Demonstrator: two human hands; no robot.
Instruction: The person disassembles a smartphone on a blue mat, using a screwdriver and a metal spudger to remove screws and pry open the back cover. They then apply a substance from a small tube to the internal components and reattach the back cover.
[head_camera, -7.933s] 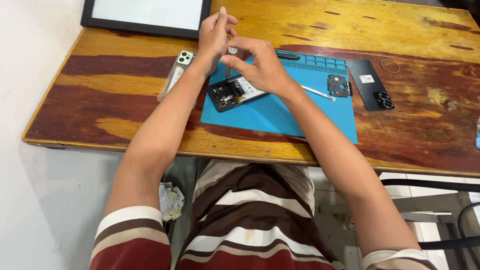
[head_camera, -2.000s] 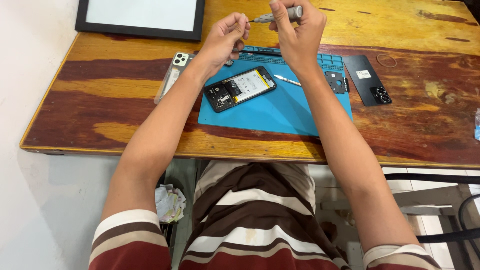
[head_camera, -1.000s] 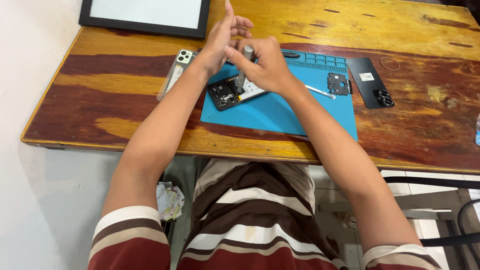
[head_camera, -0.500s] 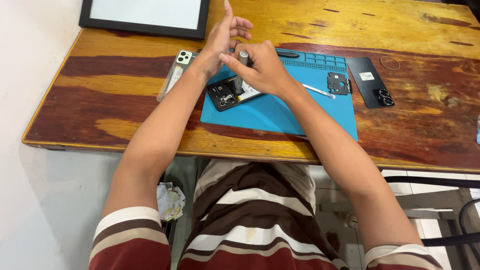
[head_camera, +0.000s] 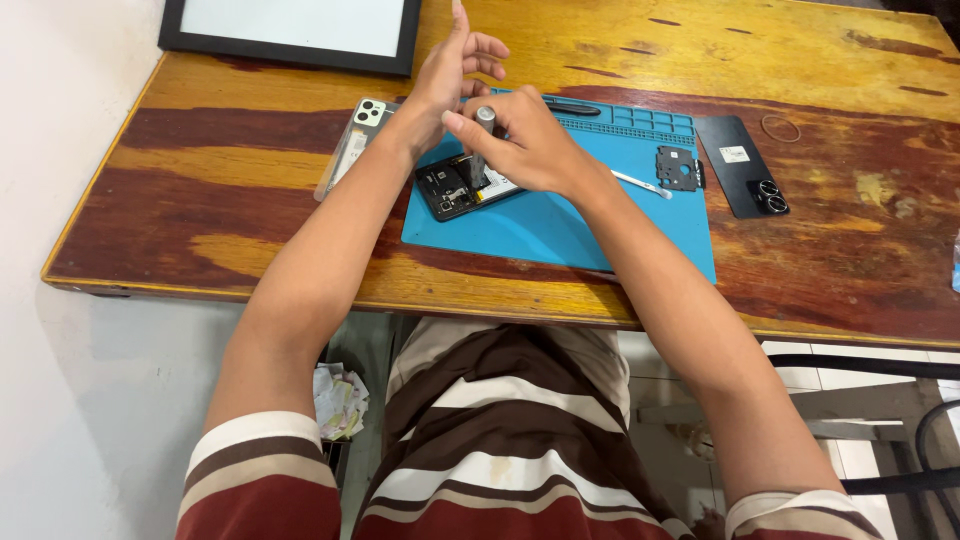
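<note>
Blue and rubbery, a rectangular work mat (head_camera: 560, 225) lies flat on a worn wooden table (head_camera: 200, 200) whose varnish runs in streaks of red-brown and yellow. On the mat's left part rests an opened phone (head_camera: 455, 187), its back off so that dark boards and small metal parts show. The right hand (head_camera: 530, 150) is curled around a slim grey screwdriver (head_camera: 481, 140), pinching the round handle between thumb and fingers, the shaft standing nearly upright with its tip down on the phone's insides. The left hand (head_camera: 450, 75) hovers just behind, fingers loosely spread and pointing up, its wrist near the phone's upper edge; whether it touches the phone cannot be told. To the right on the mat lie thin silver tweezers (head_camera: 640, 183) and a small black cover plate (head_camera: 677, 168) with cut-outs. Off the mat's right edge sits a glossy black back cover (head_camera: 742, 178) with round camera rings. Left of the mat lies a pale phone (head_camera: 350, 150) in a clear case. A black-framed tablet (head_camera: 290, 30) with a white face sits at the table's far edge.
</note>
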